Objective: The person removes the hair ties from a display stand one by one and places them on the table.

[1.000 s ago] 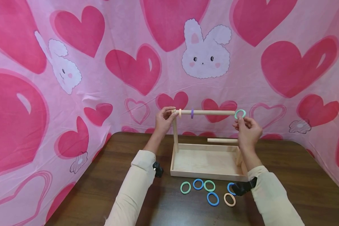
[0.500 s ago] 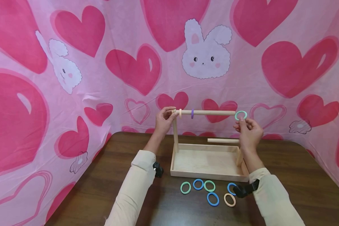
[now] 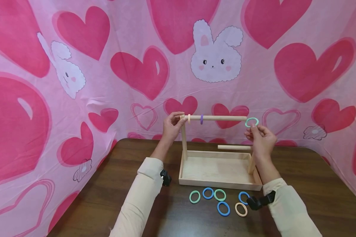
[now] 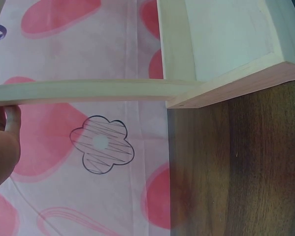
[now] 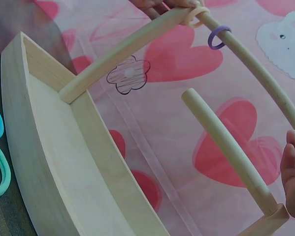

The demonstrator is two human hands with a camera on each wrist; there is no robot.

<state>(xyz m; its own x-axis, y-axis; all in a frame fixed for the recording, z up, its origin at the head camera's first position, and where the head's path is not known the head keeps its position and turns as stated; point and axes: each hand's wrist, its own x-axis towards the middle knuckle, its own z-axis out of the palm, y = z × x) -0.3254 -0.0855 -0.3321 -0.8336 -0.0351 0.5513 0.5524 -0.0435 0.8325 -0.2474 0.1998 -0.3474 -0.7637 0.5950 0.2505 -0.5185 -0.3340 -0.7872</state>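
In the head view my right hand [image 3: 264, 138] pinches a mint-green ring [image 3: 252, 122] by its lower edge, thumb toward the camera. The ring appears close to the free right end of the upper wooden rod [image 3: 225, 118]; whether they touch I cannot tell. My left hand [image 3: 172, 126] grips the top of the wooden post [image 3: 184, 141], where that rod joins it. A peach ring [image 3: 189, 118] and a purple ring [image 3: 201, 119] hang on the rod near the post. Only some fingers of the right hand [image 5: 294, 167] show in the right wrist view; its ring is out of sight there.
Post and rods belong to a shallow wooden tray [image 3: 219, 183] on the dark table [image 3: 130, 184]. A shorter rod [image 3: 234, 147] sticks out leftward below. Several loose rings lie in front, including a green ring [image 3: 194, 197], blue ring [image 3: 223, 208] and peach ring [image 3: 241, 209].
The mint-green ring has tilted flatter and dipped slightly at the rod's end. My right hand and forearm have shifted a little right and down. The left hand stays put.
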